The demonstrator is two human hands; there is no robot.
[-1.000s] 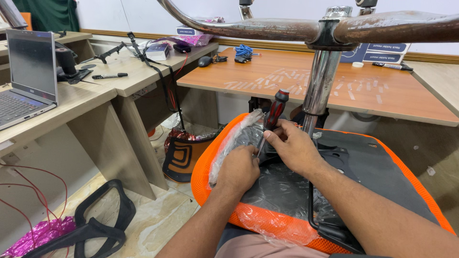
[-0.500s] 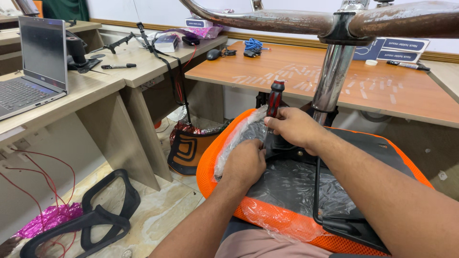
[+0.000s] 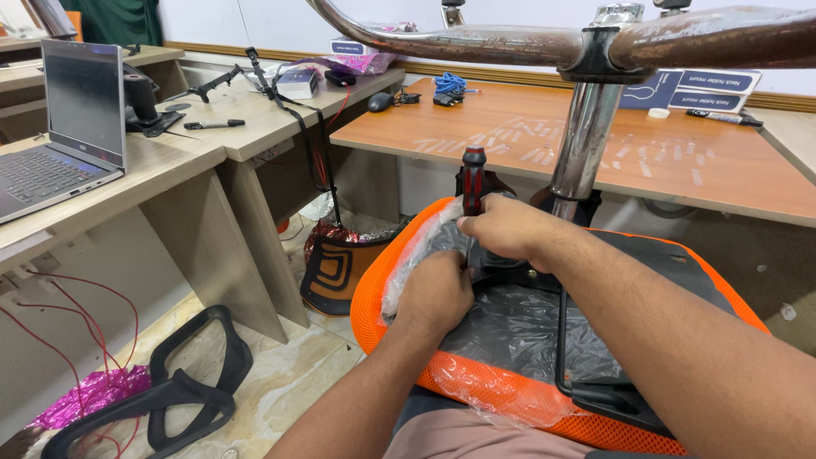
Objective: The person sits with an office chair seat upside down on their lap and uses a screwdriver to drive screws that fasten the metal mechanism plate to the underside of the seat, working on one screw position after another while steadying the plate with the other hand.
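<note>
since the earlier frame the view has shifted closer; both hands remain in place. right hand (image 3: 501, 231) grips the screwdriver (image 3: 473, 174) upright on the upturned orange seat (image 3: 510, 399); left hand (image 3: 435, 293) clenched, steadying. fastening step underway; next calls for firm downward pressure.

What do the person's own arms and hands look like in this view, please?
Both forearms are bare, with no sleeve reaching into view. The left hand and right hand wear no gloves, and no rings, watch or wristband show. No markings are visible on either arm. At the bottom edge, brownish clothing covers the lap.
</note>
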